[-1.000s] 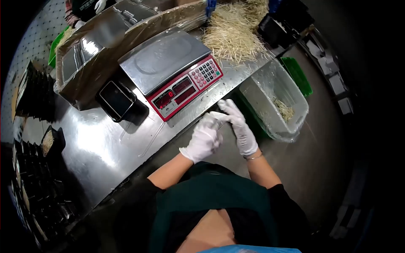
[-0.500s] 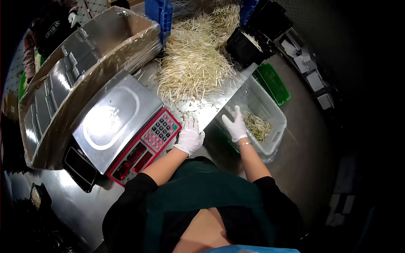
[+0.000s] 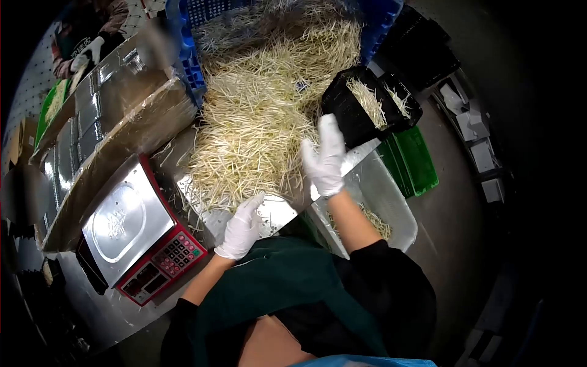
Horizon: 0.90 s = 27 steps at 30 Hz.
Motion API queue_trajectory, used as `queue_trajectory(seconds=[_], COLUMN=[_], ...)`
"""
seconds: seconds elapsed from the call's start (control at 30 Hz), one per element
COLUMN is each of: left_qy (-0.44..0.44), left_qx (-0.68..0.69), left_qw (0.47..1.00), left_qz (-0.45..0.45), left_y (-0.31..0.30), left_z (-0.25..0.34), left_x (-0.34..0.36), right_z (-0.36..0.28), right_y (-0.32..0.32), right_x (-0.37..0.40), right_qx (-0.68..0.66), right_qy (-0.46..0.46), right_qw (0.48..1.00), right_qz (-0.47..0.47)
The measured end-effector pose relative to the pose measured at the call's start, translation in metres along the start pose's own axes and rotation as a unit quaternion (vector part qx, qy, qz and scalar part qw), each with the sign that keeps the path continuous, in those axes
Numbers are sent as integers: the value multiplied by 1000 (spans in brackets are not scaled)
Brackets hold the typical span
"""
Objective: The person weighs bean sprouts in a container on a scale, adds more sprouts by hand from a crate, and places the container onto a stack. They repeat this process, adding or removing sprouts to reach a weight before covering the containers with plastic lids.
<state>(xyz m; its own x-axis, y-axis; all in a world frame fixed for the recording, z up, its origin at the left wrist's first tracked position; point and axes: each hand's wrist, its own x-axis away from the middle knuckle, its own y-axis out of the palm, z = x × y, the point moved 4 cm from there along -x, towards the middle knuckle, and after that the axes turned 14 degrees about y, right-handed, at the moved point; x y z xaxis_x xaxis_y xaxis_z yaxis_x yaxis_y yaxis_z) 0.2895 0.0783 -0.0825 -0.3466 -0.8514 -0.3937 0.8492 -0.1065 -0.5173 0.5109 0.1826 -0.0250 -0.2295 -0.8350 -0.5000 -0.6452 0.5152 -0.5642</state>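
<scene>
One heap of pale sprouts (image 3: 251,134) fills the middle of my head view, lying on the metal table (image 3: 278,215) and reaching back into the blue crate (image 3: 191,67), whose side walls flank its far part. I see the left hand (image 3: 241,231), white-gloved, at the near edge of the heap, its fingers unclenched and extended toward the sprouts, with nothing in its grasp that I can see. Whether its fingertips touch the strands, I cannot tell. The right hand (image 3: 325,159), gloved as well, is at the right side of the heap, fingers stretched out and thumb spread away, released and holding nothing visible; I cannot tell whether it touches the sprouts.

Just beyond the right hand I make out a black tub (image 3: 343,111), tilted, with sprouts in it, and a second black tub (image 3: 405,116) beside it, also with some sprouts. Beneath the right forearm, a translucent bin (image 3: 397,205) has more sprouts inside, next to a green crate (image 3: 413,158).

Left of the left hand, I have a red scale (image 3: 177,252) with a bare steel plate. Behind it runs a long plastic-covered box (image 3: 131,119). At upper left stands a co-worker (image 3: 85,37) in white gloves.
</scene>
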Motion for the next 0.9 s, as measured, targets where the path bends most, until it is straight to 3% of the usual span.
queue_trajectory(seconds=[0.03, 0.07, 0.13, 0.2, 0.27, 0.33, 0.4, 0.47, 0.5, 0.57, 0.6, 0.63, 0.7, 0.73, 0.77, 0.8, 0.87, 0.9], left_qy=[-125, -139, -117, -117, -52, -122, -83, -245, -216, -149, -107, -140, -160, -161, -172, -136, -168, -168], left_qx=[114, 110, 102, 68, -93, -36, 14, 128, 173, 240, 260, 313, 423, 498, 423, 345, 390, 390], left_qw=[985, 984, 987, 989, 994, 992, 991, 945, 939, 928, 923, 900, 802, 740, 767, 800, 724, 730], left_qz=[-21, -11, 39, 65, 10, 12, 101, 177, 203, 244, 261, 271, 389, 422, 452, 471, 543, 535], left_y=[5, 7, 0, -9, -12, -32, -59, -95, -110, -133, -141, -142, -136, -137, -154, -176, -210, -231], left_z=[-12, -9, 6, 18, 22, 36, 46, 61, 60, 64, 72, 75, 59, 55, 32, 34, 4, 2], left_x=[5, 4, -6, -16, -8, 2, 18, 30, 33, 21, 6, -6, -3, -1, 22, 36, 86, 97], right_z=[-6, -2, 42, 56, 73, 58, 34, -1, -6, -86, -105, -130, -147, -160, -188, -197, -170, -154], right_y=[-32, -60, -77, -83, -79, -90, -110, -130, -127, -107, -88, -64, 3, 23, 33, 44, 89, 117], right_x=[-28, -51, -78, -90, -94, -96, -105, -103, -96, -68, -55, -36, 15, 33, 33, 26, 6, -2], right_qx=[58, 113, 198, 318, 365, 300, 288, 284, 85, 2, -2, -14, -113, -125, -156, -143, -163, -42], right_qy=[-34, -69, -24, 176, 136, 42, 33, 16, -27, -223, -271, -337, -426, -421, -406, -357, -290, -214], right_qw=[997, 987, 979, 925, 915, 953, 957, 958, 996, 968, 945, 915, 852, 837, 812, 826, 870, 900], right_qz=[48, 94, 38, -107, -109, -20, 33, 18, -31, -118, -185, -220, -283, -327, -391, -412, -364, -376])
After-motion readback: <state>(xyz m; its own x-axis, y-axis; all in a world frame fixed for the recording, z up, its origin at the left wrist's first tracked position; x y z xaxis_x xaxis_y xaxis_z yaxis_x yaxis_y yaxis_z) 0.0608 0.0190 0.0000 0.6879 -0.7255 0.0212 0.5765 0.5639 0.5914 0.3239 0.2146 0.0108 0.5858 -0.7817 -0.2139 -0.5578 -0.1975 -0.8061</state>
